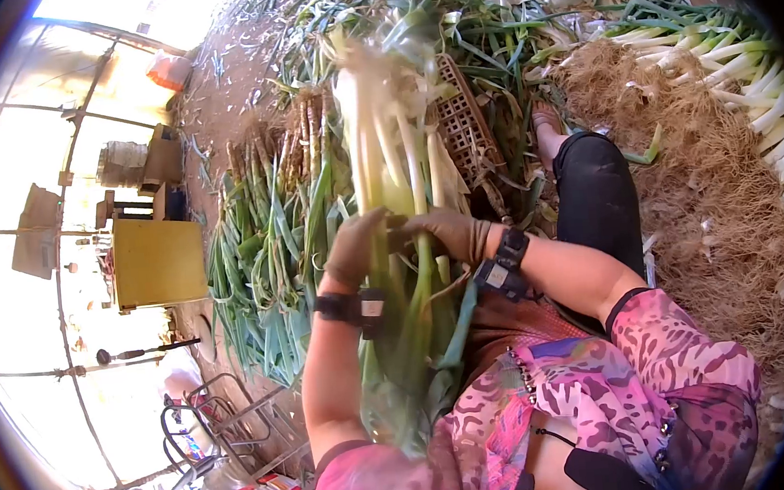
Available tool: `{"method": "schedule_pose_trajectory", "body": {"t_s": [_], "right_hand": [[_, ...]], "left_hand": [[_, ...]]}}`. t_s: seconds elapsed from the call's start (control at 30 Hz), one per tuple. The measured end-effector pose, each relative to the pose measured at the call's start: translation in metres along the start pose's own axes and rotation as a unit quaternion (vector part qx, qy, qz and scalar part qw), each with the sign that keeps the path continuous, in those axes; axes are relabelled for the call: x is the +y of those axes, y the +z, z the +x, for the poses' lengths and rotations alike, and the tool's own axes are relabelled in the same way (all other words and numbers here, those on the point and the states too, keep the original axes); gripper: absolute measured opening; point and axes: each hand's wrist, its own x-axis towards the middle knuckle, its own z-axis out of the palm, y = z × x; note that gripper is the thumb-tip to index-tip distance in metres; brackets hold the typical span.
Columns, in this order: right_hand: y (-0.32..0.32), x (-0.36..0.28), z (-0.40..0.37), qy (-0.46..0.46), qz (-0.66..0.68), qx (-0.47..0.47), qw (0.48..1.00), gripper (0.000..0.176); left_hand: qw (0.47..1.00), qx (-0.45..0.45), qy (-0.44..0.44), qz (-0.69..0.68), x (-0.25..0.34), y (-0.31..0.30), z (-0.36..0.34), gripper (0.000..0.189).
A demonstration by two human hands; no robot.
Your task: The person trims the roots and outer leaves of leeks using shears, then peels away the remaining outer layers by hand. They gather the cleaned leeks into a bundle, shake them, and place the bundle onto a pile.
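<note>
At far left, a flat-faced yellow box [158, 261] stands near a bright, translucent sheet wall [10, 183], its details washed out by glare. Next, untrimmed leeks [268, 245] lie on the earth floor, with brown, dirt-streaked stems and limp, ribbon-like green leaves. The left hand [357, 248], in a thin brown glove, is closed around the left side of a thick leek bundle [390, 167]. Smooth, pale stalks extend beyond both hands, away from the person; green leaves trail back toward the lap. The bundle's root end is motion-blurred. The right hand [454, 234], also gloved, grips the bundle's other side; fingers of both are partly hidden. Just beyond lies a brown lattice crate [467, 119], partly covered by leaves. At right spreads a wiry, tan mass of roots [692, 194] beside glossy white leeks [773, 109], cut off by the dark lens edge.
</note>
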Motion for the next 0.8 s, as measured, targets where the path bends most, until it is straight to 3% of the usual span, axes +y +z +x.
{"method": "schedule_pose_trajectory", "body": {"t_s": [0.03, 0.07, 0.13, 0.17, 0.27, 0.3, 0.43, 0.53, 0.6, 0.67, 0.73, 0.77, 0.8], "right_hand": [[0.004, 0.026, 0.017, -0.003, 0.209, -0.022, 0.978, 0.025], [0.004, 0.030, 0.019, -0.006, 0.210, -0.005, 0.978, 0.026], [0.004, 0.042, 0.020, -0.011, 0.216, 0.035, 0.976, 0.028], [-0.007, 0.044, 0.020, 0.018, 0.083, 0.133, 0.987, 0.033], [-0.011, 0.033, -0.003, -0.070, 0.095, 0.178, 0.977, 0.035], [-0.013, 0.024, -0.012, -0.105, 0.079, 0.149, 0.980, 0.034], [-0.004, -0.007, -0.027, -0.179, 0.091, 0.185, 0.962, 0.042], [-0.019, 0.012, -0.002, -0.179, 0.067, 0.167, 0.967, 0.045], [-0.027, 0.033, 0.016, -0.131, -0.014, 0.194, 0.972, 0.036], [-0.019, 0.040, 0.017, -0.071, -0.112, 0.244, 0.961, 0.034], [-0.018, 0.040, 0.017, -0.127, -0.159, 0.263, 0.943, 0.034], [-0.013, 0.034, 0.009, -0.145, -0.161, 0.269, 0.938, 0.032], [-0.009, 0.027, 0.001, -0.165, -0.164, 0.276, 0.933, 0.031]], "left_hand": [[1.000, -0.014, 0.009, 0.022, -0.016, -0.006, 0.004, 0.035], [0.998, -0.028, 0.018, 0.044, -0.008, 0.001, 0.001, 0.035], [0.986, 0.075, -0.119, -0.091, 0.017, 0.028, -0.025, 0.033], [0.987, 0.112, -0.089, -0.065, 0.008, 0.022, -0.028, 0.033], [0.975, 0.222, 0.032, 0.005, -0.028, -0.024, -0.025, 0.026], [0.972, 0.232, 0.018, -0.030, -0.045, -0.047, -0.023, 0.024], [0.940, 0.279, -0.029, -0.195, -0.070, -0.091, -0.032, 0.015], [0.963, 0.246, -0.058, -0.098, -0.049, -0.062, -0.030, 0.016], [0.973, 0.200, -0.073, 0.089, -0.060, -0.052, -0.011, 0.032], [0.923, 0.209, -0.062, 0.318, -0.055, -0.020, 0.005, 0.048], [0.838, 0.236, -0.047, 0.489, -0.054, -0.002, 0.014, 0.063], [0.819, 0.205, -0.138, 0.518, -0.053, 0.001, 0.027, 0.049], [0.826, 0.193, -0.142, 0.511, -0.055, -0.002, 0.030, 0.047]]}}
